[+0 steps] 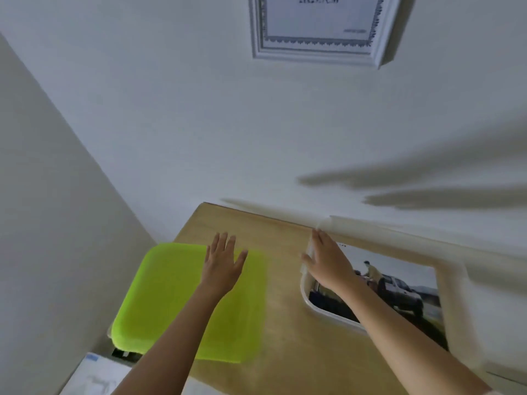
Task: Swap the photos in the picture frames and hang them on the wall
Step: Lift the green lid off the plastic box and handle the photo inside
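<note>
Working on the white frame [322, 310] lying on the table [285, 309], you have your right hand [328, 263] flat on its far left corner and your left hand [224, 263] spread, holding nothing. Next you probably need to grip that frame and flip it to free the truck photo [399, 286].

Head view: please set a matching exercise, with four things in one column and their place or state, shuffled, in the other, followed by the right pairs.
Things
1. ornate white picture frame
2. plain white frame holding a car photo
3. lime-green padded seat
4. left hand

Places or states
A. open, fingers spread
B. lying on the wooden table, right hand resting on its corner
C. hanging on the wall
D. left of the table, beneath the left hand

Pairs: 1-C, 2-B, 3-D, 4-A
</note>
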`<state>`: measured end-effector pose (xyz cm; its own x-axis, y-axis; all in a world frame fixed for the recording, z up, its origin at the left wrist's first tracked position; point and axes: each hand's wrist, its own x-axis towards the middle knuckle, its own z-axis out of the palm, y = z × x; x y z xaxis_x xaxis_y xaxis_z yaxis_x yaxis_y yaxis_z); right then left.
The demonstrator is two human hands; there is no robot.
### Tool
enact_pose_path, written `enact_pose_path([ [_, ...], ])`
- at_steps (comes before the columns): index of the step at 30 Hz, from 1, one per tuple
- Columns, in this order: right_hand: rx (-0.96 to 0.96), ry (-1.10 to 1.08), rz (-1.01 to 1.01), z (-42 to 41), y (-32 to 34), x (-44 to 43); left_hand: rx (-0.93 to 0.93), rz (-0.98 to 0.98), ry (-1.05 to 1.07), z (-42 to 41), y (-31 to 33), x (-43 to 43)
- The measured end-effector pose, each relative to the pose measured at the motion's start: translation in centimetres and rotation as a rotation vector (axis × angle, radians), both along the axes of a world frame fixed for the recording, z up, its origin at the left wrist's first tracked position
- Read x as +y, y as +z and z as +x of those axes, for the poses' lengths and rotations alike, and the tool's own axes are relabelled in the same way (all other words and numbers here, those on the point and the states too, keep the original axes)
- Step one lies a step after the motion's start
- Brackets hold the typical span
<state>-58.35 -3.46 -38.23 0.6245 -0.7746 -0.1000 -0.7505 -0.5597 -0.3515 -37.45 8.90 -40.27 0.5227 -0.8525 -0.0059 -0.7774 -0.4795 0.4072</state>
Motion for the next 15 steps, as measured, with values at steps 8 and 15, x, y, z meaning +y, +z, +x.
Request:
enact_pose_path([
  [8, 0.185, -0.052, 0.077, 8.7, -6.9, 10.2, -0.026, 0.298, 0.116, 12.7, -5.8, 13.2],
  [15, 0.11, -0.313, 0.187, 11.2, -10.7, 15.8, 0.127, 0.294, 0.094, 17.0, -8.1, 16.8],
])
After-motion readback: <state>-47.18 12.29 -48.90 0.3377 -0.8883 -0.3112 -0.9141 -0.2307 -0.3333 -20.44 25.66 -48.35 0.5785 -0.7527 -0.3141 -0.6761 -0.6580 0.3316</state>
